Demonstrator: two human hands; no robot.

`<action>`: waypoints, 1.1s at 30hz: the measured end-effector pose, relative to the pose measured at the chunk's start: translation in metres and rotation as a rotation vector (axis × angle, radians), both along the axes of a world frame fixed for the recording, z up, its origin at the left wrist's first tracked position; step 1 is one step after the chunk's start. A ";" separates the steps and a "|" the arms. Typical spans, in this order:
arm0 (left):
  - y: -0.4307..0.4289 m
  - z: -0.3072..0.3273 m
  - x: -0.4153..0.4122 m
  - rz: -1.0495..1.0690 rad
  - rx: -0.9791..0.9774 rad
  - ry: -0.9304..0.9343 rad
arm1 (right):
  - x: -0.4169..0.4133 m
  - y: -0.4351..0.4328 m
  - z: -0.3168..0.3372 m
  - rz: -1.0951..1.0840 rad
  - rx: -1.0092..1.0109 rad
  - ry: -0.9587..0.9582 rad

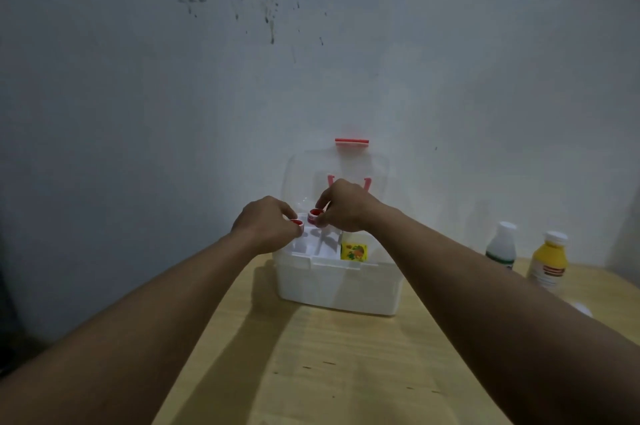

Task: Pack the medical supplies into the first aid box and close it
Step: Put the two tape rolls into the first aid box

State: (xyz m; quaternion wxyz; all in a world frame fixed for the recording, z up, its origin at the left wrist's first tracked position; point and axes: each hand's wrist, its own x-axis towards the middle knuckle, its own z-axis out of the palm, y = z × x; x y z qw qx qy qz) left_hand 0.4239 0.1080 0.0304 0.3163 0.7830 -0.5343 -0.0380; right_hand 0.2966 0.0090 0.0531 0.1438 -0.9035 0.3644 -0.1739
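Observation:
A white first aid box (341, 288) stands open on the wooden table, its clear lid (377, 175) with a red latch (351, 142) leaning back against the wall. My left hand (265, 222) pinches a small red-and-white tape roll (297, 224) over the box's left tray compartment. My right hand (346, 206) pinches a second red-and-white tape roll (316, 216) just right of the first, also above the tray. A yellow packet (354, 251) stands inside the box on the right.
A white bottle (501, 246) and a yellow bottle with a white cap (550, 260) stand on the wooden table (339, 365) to the right of the box. A small white object (583, 309) lies near the table's right edge. The wall is close behind.

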 end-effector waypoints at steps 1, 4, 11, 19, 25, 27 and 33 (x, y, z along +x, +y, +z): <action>-0.001 -0.002 0.001 -0.002 0.005 -0.002 | 0.000 -0.001 -0.002 -0.002 0.007 0.005; -0.004 -0.005 0.002 -0.007 0.008 0.000 | 0.000 -0.003 -0.006 0.003 0.018 0.011; -0.010 -0.004 0.000 0.013 -0.011 -0.002 | -0.001 -0.003 -0.008 0.008 0.024 -0.023; -0.008 -0.002 0.000 0.028 -0.010 -0.016 | 0.002 0.002 -0.008 0.011 0.018 -0.017; -0.005 -0.002 0.000 0.029 -0.002 -0.031 | -0.003 0.008 -0.006 0.015 -0.012 -0.003; -0.003 0.000 -0.003 0.036 -0.009 -0.033 | -0.007 0.010 -0.004 0.007 -0.033 -0.001; 0.005 0.009 -0.018 0.050 -0.073 -0.033 | -0.034 0.021 0.008 -0.032 -0.063 -0.004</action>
